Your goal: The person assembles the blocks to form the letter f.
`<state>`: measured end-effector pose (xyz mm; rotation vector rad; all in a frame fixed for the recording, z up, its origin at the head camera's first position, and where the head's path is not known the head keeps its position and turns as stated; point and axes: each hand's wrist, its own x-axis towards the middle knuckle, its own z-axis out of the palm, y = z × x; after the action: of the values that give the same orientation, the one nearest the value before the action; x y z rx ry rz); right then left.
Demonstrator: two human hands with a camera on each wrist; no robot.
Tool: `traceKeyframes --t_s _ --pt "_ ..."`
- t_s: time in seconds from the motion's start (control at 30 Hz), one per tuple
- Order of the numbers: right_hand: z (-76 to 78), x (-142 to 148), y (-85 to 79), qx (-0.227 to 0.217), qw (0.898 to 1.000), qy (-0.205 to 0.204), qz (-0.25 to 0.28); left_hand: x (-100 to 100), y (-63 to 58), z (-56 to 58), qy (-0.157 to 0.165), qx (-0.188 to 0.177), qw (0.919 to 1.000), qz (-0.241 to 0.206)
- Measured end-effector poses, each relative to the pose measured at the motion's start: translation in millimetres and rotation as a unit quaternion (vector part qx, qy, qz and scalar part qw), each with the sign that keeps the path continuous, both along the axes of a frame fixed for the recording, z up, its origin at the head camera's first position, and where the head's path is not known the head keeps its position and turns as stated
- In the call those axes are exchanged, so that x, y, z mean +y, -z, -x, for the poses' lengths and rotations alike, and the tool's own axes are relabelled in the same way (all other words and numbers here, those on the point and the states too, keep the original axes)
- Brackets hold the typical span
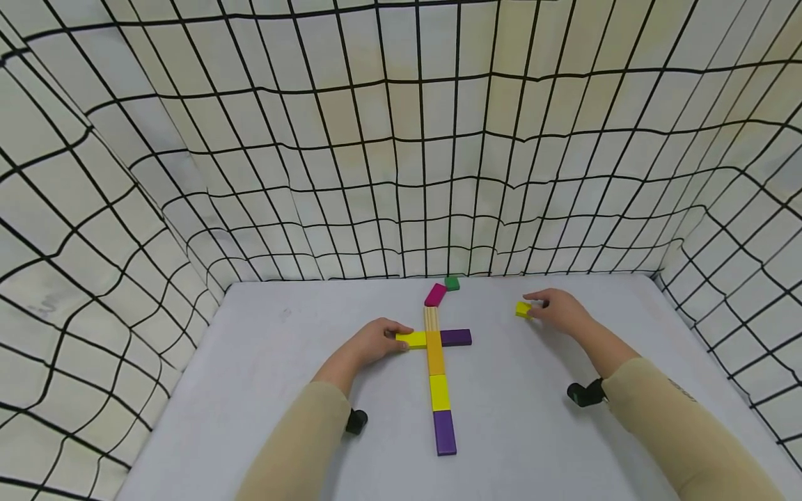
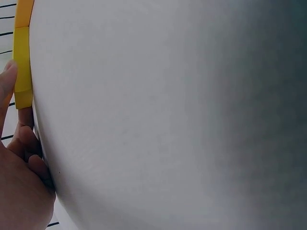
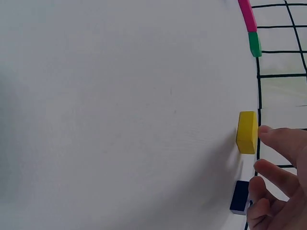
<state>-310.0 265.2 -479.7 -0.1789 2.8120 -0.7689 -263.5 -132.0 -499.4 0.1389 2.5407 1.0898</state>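
My left hand (image 1: 372,342) pinches a yellow block (image 1: 413,340) between thumb and forefinger. The block's inner end meets an orange block (image 1: 435,353) in a cross-shaped layout. Opposite it lies a purple block (image 1: 456,337). Further right, my right hand (image 1: 560,311) has its thumb and forefinger spread at a smaller yellow block (image 1: 523,309), thumb tip right by it. In the right wrist view a dark blue block (image 3: 240,197) sits beside the curled other fingers; I cannot tell whether they hold it.
Below the orange block come a yellow block (image 1: 440,393) and a purple block (image 1: 445,433). Pale wooden strips (image 1: 431,319), a magenta block (image 1: 435,294) and a green block (image 1: 452,283) lie above it. Black netting (image 1: 401,160) over a pale wall surrounds the white table (image 1: 263,369).
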Motion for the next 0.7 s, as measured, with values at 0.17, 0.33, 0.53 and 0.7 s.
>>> traceKeyframes --t_s 0.17,0.33,0.53,0.7 --pt "0.6 0 7.9 -0.015 1.000 0.009 -0.009 -1 -0.1 -0.4 0.001 0.000 1.0000 -0.002" --pt "-1.6 -1 11.5 -0.007 1.000 0.010 -0.015 0 0.1 -0.8 0.001 0.002 1.0000 -0.001" --pt "-1.3 -3 14.2 0.014 1.000 0.006 -0.021 0 0.0 -0.8 0.000 0.003 1.0000 0.001" --pt "-1.0 -6 14.5 0.023 1.000 0.015 -0.007 0 0.5 -0.4 0.000 0.002 1.0000 -0.002"
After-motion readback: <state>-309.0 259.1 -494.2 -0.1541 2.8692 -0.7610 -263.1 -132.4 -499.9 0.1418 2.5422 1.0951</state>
